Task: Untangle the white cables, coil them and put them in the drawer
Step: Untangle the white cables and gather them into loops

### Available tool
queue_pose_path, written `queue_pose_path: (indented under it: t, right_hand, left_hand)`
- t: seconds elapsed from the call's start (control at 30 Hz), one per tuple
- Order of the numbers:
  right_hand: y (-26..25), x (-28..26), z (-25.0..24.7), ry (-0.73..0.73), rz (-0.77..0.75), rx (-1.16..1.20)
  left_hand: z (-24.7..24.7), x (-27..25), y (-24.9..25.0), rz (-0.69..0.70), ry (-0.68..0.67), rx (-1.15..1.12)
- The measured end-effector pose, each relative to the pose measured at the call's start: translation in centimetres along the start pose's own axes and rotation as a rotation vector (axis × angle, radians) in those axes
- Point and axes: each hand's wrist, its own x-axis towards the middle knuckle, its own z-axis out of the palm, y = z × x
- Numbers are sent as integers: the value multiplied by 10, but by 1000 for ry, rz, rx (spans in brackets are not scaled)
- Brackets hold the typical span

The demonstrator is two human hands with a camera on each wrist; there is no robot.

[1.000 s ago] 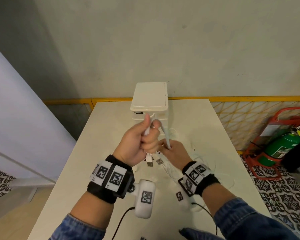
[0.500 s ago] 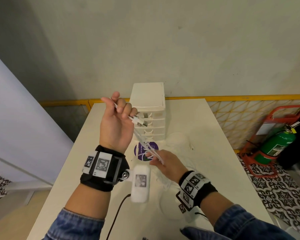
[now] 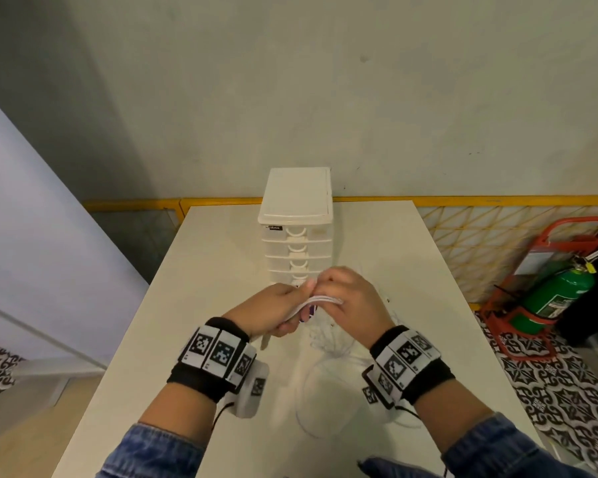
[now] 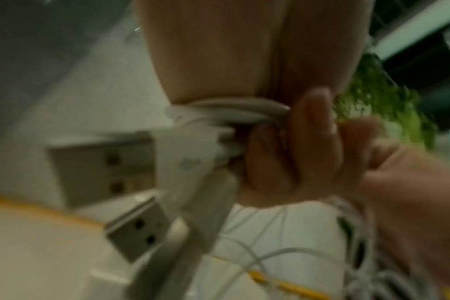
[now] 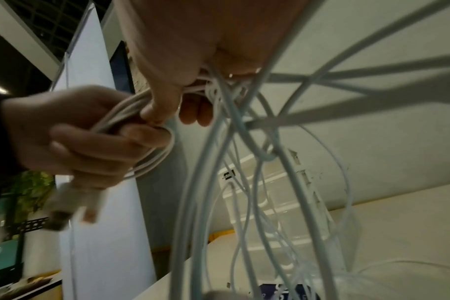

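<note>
Between both hands, white USB cables (image 3: 316, 301) mid-coil
Left hand (image 3: 269, 313) grips gathered loops to keep them; right hand (image 3: 351, 303) pinches strands, probably feeding slack.

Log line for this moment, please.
left hand: grips white cables | right hand: pinches same bundle | loose loops hang to table | drawer unit: shut

You wear blue denim sleeves (image 3: 159, 450) pushed back from both wrists. Each wrist carries a black band (image 3: 208, 370) faced with white tiles printed with black square-pattern markers. A white camera housing (image 3: 252, 391) hangs under each band, trailing a thin black cable (image 3: 218, 414).
</note>
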Motion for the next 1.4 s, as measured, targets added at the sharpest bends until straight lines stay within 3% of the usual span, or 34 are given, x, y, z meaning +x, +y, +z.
queue_pose_path:
  t: [0.07,0.1,0.17,0.23,0.37,0.5,0.73,0.87,1.0,1.17,1.23,1.3,1.37,1.4]
  right_hand:
    - [3,1,-4,89,150,26]
    - [4,0,-6,100,215,37]
    - [6,-5,-9,-8,299,102]
    - [8,-14,-10,-177,387,207]
    - [17,-33,-4,-258,465,257]
    - [20,-36,-3,-169,469,268]
    - [20,-31,-1,89,386,229]
    - [15,-22,-11,215,428,231]
    - [35,-28,-31,345,738,156]
    - [75,-62,-35,252,1034,-69]
    - [85,-74,-32,125,1143,-107]
    - [88,-78,-31,-42,1230,-157]
    - [81,-72,-29,-58,1135,-278]
    - [73,-65,-27,36,973,-305]
  left_hand:
    - [5,-2,4,36,-44,-65]
    - [5,-2,5,64,4,-9]
    - [1,0,4,93,187,39]
    - [-8,2,-2,89,351,-72]
    - [-16,-1,-8,115,383,-315]
    - [-15,3,-11,48,454,-369]
    - [-9,5,-20,-22,362,-177]
    - [-6,8,-25,-66,431,-280]
    - [-23,0,-34,-94,677,-253]
    - [-44,-8,-46,-148,950,-406]
    - [-43,-8,-46,-135,958,-406]
    - [-38,-6,-43,-109,879,-356]
    - [-29,-2,-38,-67,765,-291]
    - [-24,0,-35,-52,714,-255]
